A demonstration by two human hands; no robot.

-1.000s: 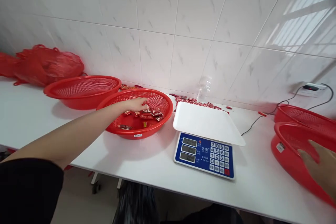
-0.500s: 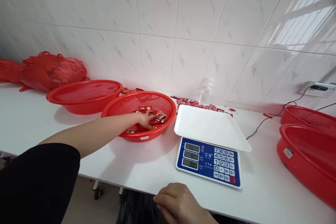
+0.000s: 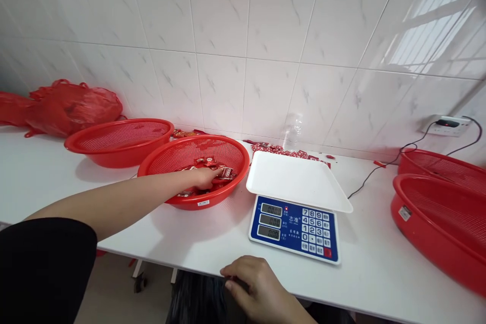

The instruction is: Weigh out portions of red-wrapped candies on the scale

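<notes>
My left hand (image 3: 207,178) reaches down into a red mesh basket (image 3: 178,156). Its fingers curl round small red printed packets (image 3: 227,173), and the fingertips are partly hidden among them. My right hand (image 3: 254,281) is low in the view, at the table's front edge. Its fingers are bent towards the thumb, and dark material shows beneath them; what they hold, if anything, I cannot make out. Right of the basket stands a blue and white electronic scale (image 3: 294,255) with a bare white tray (image 3: 296,179).
Another red basket (image 3: 117,157) and tied red plastic bags (image 3: 72,109) stand to the left. More red baskets (image 3: 429,235) are at the right. Red packets (image 3: 275,149) lie along the tiled wall. A black cable (image 3: 370,182) runs from the socket (image 3: 446,125) towards the scale.
My left hand has shifted slightly left and lower in the basket, its fingers now drawn in round the packets. My right hand stays near the table edge. The whole view has turned slightly.
</notes>
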